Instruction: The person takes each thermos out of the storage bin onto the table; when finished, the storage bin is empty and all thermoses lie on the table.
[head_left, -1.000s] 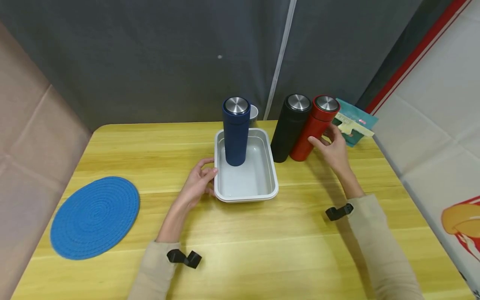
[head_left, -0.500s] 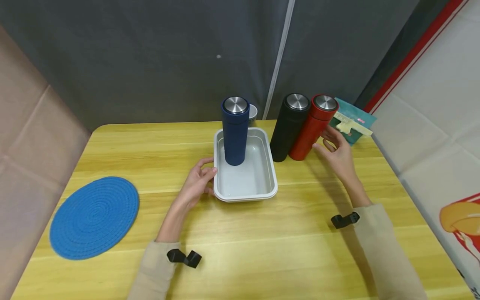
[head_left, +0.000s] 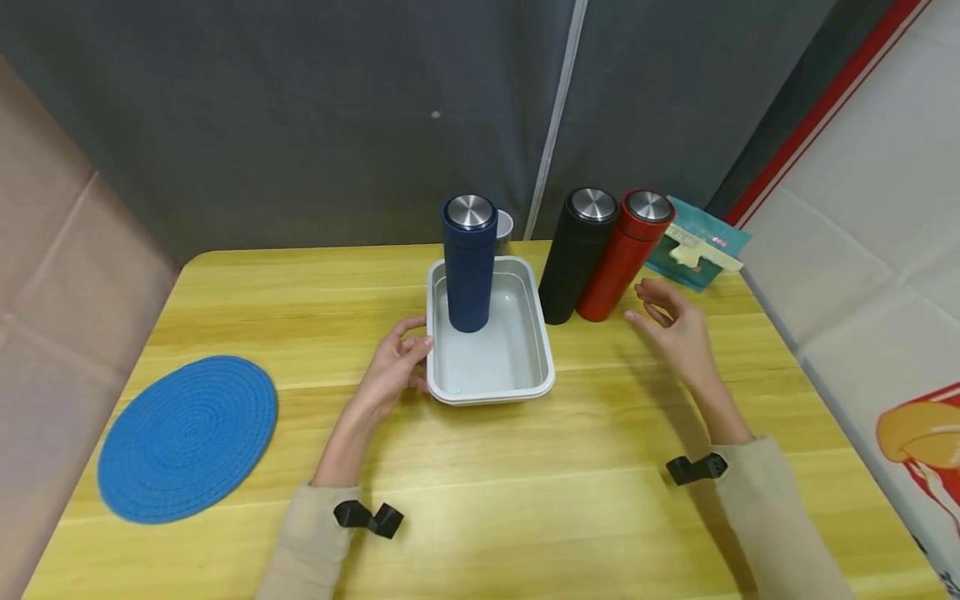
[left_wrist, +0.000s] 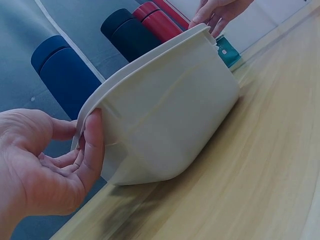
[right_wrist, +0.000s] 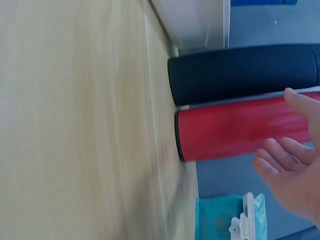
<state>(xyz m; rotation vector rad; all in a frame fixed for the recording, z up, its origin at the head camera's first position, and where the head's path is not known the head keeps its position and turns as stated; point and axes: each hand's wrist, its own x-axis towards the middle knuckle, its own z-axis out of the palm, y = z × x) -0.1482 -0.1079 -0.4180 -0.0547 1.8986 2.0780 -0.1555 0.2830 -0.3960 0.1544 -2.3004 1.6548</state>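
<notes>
A white tray (head_left: 491,393) sits mid-table with a dark blue flask (head_left: 469,267) standing upright in its far end. My left hand (head_left: 408,350) holds the tray's left rim; in the left wrist view its thumb (left_wrist: 92,140) lies on the tray (left_wrist: 170,115) just under the lip, pinching it. A black flask (head_left: 576,258) and a red flask (head_left: 618,262) stand side by side to the tray's right. My right hand (head_left: 663,312) hovers open just right of the red flask (right_wrist: 235,132), not touching it.
A round blue woven mat (head_left: 187,437) lies at the table's front left. A teal bag with a pale clip (head_left: 697,246) lies behind the flasks at the right edge. A small grey cup (head_left: 506,225) stands behind the blue flask. A dark curtain backs the table.
My right hand has let go of the red flask and drawn back toward me. The red flask stays beside the black one. The left hand has not moved.
</notes>
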